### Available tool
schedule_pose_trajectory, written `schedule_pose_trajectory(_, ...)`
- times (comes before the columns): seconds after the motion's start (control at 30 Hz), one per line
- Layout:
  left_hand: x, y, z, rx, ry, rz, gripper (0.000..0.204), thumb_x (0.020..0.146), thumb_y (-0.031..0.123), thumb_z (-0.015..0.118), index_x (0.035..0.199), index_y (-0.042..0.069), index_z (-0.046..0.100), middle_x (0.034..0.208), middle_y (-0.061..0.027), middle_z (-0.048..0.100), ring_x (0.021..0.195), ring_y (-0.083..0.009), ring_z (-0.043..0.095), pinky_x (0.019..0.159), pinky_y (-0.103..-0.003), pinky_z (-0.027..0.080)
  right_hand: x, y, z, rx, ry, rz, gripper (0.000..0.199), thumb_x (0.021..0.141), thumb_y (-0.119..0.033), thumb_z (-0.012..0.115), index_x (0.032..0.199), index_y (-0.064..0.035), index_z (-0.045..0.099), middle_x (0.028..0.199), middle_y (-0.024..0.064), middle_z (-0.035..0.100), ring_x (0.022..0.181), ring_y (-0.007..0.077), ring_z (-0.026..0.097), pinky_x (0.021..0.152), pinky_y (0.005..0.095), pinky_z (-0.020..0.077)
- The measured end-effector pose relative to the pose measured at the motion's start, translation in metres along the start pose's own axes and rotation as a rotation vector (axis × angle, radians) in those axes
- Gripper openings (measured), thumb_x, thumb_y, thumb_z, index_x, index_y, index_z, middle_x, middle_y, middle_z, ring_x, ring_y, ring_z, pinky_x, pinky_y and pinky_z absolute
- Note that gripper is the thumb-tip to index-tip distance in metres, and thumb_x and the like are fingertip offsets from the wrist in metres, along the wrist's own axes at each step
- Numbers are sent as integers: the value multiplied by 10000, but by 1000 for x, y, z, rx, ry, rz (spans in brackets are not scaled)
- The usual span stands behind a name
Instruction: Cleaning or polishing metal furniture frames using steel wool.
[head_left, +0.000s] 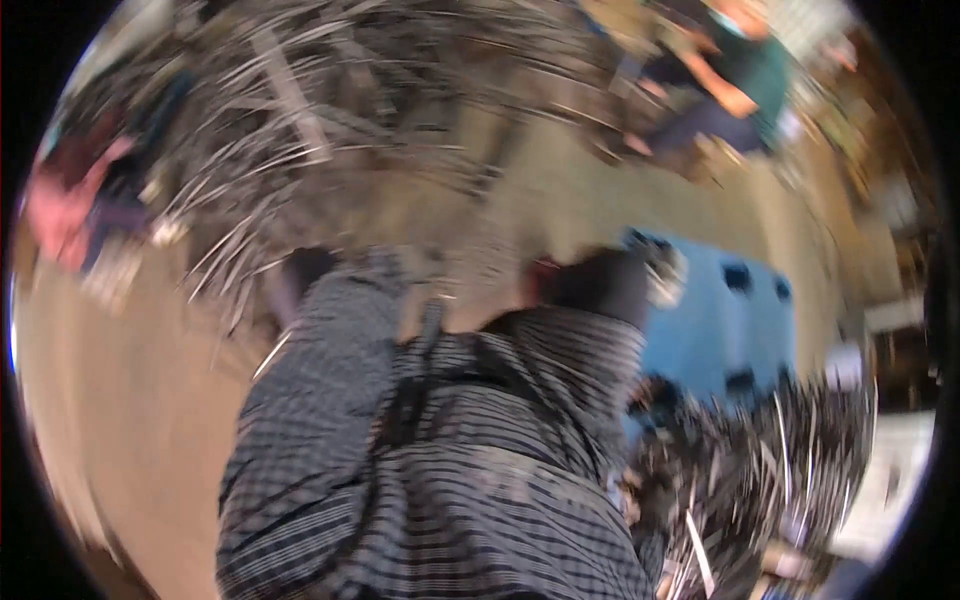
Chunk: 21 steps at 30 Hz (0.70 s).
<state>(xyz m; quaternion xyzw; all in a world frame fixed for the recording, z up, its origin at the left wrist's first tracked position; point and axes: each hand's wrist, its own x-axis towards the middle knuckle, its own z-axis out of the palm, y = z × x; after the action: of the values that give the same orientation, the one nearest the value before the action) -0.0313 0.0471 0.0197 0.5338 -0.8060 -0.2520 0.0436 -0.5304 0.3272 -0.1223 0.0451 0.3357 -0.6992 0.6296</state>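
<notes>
Strong motion blur smears the whole head view. A checked sleeve [315,400] runs up on the left; I cannot make out my left hand or its fingers. At my right side, a small skin-toned patch [628,497] shows beside my checked clothing, against a heap of thin dark and pale strips [750,480]. It may be part of my right hand, but no fingers can be told. Beyond my dark-clad knees lies a large tangled pile of long grey-brown strips [330,90].
A blue pallet-like platform [710,310] with dark openings lies on the right. One person in a dark green top [765,85] sits at the far right. Another, in a reddish top [65,210], is at the far left. Tan floor [130,400] stretches along the left.
</notes>
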Motion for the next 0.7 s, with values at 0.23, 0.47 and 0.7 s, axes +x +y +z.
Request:
schedule_pose_trajectory(0.23, -30, 4, -124, -545, 407, 48, 339, 823, 257, 651, 1100, 62, 641, 1045, -120, 672, 968, -231, 631, 856, -340, 499, 88, 71, 226, -125, -321, 396, 448, 879, -298, 529, 1262, -67, 504, 1281, 138, 512, 1183, 237, 466, 988, 440, 373)
schedule_pose_trajectory(0.47, -101, -122, -184, -1474, 1183, -155, 266, 895, 82, 587, 1127, -48, 582, 987, -109, 665, 842, -194, 660, 770, -280, 539, 68, 57, 331, -182, -452, 497, 452, 891, -306, 498, 1263, -49, 493, 1275, 143, 508, 1167, 258, 479, 985, 450, 379)
schedule_pose_trajectory(0.7, -227, -289, 34, -887, 851, -1092, 298, 883, 259, 569, 1065, 25, 605, 801, -103, 627, 705, -196, 614, 576, -317, 483, 51, 23, 392, -221, -553, 442, 458, 904, -313, 467, 1265, -31, 482, 1270, 149, 505, 1152, 280, 493, 981, 459, 385)
